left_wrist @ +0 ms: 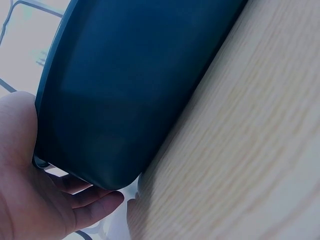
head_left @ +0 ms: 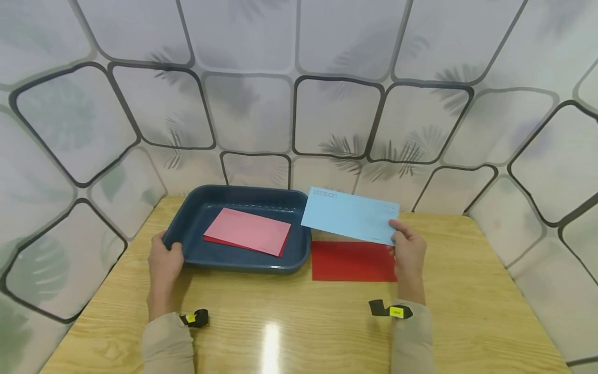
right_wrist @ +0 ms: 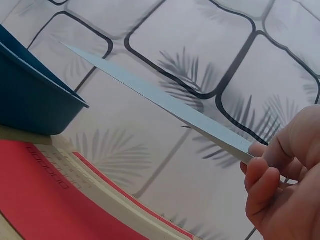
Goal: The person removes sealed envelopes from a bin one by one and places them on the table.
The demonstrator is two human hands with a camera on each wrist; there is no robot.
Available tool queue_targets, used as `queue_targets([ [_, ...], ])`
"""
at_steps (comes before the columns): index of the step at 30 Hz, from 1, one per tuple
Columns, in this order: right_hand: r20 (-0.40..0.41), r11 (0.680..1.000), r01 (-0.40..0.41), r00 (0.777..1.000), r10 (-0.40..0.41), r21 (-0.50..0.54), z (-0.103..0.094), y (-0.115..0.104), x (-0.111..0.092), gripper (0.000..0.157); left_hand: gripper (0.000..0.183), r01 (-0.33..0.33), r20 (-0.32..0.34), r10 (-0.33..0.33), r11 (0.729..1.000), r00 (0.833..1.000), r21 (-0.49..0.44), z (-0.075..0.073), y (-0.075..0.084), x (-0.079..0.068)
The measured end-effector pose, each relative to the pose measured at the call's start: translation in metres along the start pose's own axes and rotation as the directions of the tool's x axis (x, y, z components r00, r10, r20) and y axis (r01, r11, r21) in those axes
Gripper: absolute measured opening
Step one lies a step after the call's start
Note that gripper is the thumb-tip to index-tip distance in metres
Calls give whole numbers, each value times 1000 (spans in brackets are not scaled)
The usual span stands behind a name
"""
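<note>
The left hand (head_left: 165,257) grips the left side of a dark blue plastic tray (head_left: 243,264), its thumb over the rim and its fingers (left_wrist: 100,206) along the outside. Inside the tray lies a pink envelope (head_left: 249,231) over a red one, whose edge shows below it. Between thumb and fingers the right hand (head_left: 410,250) pinches the right end of a light blue envelope (head_left: 350,213), held up off the table. Under it, right of the tray, a red envelope (head_left: 352,262) lies on the table. Beside that, the right wrist view shows a cream envelope (right_wrist: 107,192) and another red edge.
The light wood table (head_left: 289,332) carries all of these. Patterned pale panels (head_left: 252,114) rise behind the table and along both sides, close behind the tray's back rim.
</note>
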State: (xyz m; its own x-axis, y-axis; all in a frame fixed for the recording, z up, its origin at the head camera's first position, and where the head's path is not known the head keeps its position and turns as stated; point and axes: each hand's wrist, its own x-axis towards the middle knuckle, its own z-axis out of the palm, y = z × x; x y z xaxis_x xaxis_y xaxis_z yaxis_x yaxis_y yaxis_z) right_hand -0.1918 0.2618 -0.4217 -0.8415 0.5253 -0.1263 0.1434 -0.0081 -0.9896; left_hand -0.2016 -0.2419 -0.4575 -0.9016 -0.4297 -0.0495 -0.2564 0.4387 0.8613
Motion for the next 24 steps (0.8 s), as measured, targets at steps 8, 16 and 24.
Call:
queue_targets([
  [8,14,998,-3,1000,3,66,-6,-1,4,43,60,3,3,-3,1000,1000,-7,-1,1,0],
  [16,6,996,6,1000,-7,92,-12,-2,6,45,60,1,-5,-1,1000,1000,3,-1,-1,2],
  [24,-43,998,-21,999,24,52,-20,0,6,44,60,-5,-6,5,1000,1000,8,0,0,0],
])
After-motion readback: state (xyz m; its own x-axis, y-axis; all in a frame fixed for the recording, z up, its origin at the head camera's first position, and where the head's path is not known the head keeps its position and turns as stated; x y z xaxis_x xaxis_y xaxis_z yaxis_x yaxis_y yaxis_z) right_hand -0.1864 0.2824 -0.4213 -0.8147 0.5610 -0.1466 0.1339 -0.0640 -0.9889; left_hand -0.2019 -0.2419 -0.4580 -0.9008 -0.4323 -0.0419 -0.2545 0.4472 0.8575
